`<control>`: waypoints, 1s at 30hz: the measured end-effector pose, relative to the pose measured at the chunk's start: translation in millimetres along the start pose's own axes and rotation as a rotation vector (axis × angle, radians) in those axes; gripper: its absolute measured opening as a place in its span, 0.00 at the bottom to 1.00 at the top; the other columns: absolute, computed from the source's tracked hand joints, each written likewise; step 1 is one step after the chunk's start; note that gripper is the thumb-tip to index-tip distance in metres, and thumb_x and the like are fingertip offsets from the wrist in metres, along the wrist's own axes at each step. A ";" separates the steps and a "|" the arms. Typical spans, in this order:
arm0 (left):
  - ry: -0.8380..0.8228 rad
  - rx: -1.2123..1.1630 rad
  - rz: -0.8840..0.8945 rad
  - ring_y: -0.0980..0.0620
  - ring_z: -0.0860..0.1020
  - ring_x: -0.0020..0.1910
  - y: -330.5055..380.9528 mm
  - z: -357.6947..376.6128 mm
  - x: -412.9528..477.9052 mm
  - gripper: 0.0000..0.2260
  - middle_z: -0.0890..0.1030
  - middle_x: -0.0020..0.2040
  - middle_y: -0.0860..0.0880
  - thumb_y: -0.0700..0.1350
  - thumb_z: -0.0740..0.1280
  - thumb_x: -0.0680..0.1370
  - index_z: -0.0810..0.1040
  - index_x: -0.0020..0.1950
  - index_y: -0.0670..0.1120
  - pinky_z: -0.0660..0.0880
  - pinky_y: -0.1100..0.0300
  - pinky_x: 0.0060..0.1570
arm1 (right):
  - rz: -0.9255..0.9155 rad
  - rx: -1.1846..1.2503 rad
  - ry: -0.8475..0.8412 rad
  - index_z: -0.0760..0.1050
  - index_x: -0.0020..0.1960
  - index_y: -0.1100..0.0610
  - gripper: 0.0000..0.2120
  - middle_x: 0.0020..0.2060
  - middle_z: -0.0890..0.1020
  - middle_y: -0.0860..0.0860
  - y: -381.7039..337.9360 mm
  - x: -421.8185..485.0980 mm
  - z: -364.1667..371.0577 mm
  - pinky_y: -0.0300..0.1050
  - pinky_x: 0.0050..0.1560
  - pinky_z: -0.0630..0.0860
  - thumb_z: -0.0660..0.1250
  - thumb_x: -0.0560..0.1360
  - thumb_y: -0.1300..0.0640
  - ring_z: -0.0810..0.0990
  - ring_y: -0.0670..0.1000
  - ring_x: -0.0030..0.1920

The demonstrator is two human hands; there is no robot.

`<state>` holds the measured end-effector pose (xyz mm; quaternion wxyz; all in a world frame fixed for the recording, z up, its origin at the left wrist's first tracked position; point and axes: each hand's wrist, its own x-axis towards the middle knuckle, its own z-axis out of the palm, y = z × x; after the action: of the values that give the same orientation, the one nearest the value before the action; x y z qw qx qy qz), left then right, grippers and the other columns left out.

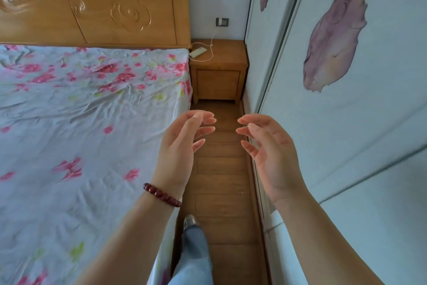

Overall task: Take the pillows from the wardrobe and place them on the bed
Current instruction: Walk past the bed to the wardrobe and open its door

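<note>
**Both hands raised and empty in the aisle between bed and wardrobe**

I have both hands up in front of me over the strip of wooden floor [221,169]. My left hand [182,146] is palm inward, its fingers [205,129] loosely curled and spread, gripping nothing. My right hand [270,153] mirrors it, palm facing the left, fingers [248,133] curved and parted, also holding nothing. The fingertips of the two hands are near each other but apart. A dark red bead bracelet [161,194] sits on my left wrist.

The bed [80,123] fills the left side. It is covered by a pale sheet with pink flowers, wrinkled toward the head end. I see no pillow on the part of the bed that shows. A carved wooden headboard [104,0] stands behind it.

The wardrobe [358,111] runs along my right. Its sliding doors are pale, with a large purple petal print [335,40], and they look closed, so I cannot see inside. The pillows are not visible from here.

At the far end of the aisle, a wooden nightstand [218,74] sits between the bed and the wardrobe. A phone [197,52] lies on it, with a white cable [211,47] running up to a wall socket [222,22].

One leg in light jeans [194,250] shows below my hands, beside the bed edge.
</note>
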<state>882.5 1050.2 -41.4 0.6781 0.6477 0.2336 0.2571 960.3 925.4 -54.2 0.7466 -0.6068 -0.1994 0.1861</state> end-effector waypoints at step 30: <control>-0.070 -0.120 -0.043 0.55 0.82 0.46 -11.7 86.2 463.6 0.15 0.84 0.42 0.55 0.52 0.59 0.78 0.82 0.36 0.58 0.72 0.55 0.49 | -0.038 0.007 0.082 0.80 0.43 0.46 0.06 0.45 0.83 0.46 19.6 453.6 -12.4 0.41 0.48 0.74 0.64 0.71 0.52 0.81 0.49 0.51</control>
<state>1290.7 1286.4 -41.1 0.7287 0.6095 0.2078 0.2330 1352.2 1154.7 -43.1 0.7596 -0.6076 -0.1794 0.1474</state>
